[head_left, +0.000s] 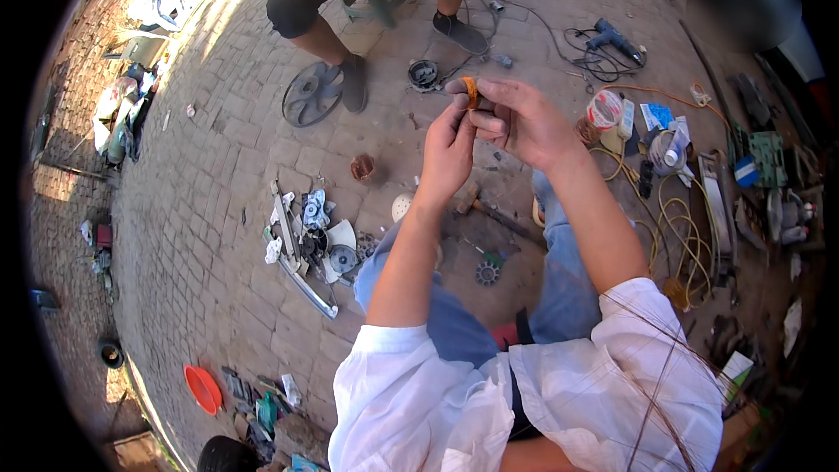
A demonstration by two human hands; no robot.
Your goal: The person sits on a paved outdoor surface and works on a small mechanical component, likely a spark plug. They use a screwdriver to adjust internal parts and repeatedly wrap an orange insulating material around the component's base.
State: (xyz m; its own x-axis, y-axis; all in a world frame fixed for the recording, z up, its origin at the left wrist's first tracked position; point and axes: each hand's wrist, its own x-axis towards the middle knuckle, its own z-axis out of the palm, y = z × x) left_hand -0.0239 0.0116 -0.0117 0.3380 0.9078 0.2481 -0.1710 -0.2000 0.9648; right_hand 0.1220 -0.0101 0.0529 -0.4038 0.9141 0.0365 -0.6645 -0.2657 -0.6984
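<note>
Squarely between left grip (447,156) and right grip (535,127); orange band (472,91).

1 curved orange band (471,93), upright, between 2 hands (535,127).

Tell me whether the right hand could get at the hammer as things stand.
Probably yes: nothing seems to cover the hammer between the legs, though the right hand would likely have to leave the orange-banded part to the left hand first.

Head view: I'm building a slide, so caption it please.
Left hand and right hand hold a small orange piece over brick paving, a hammer lying below.
</note>
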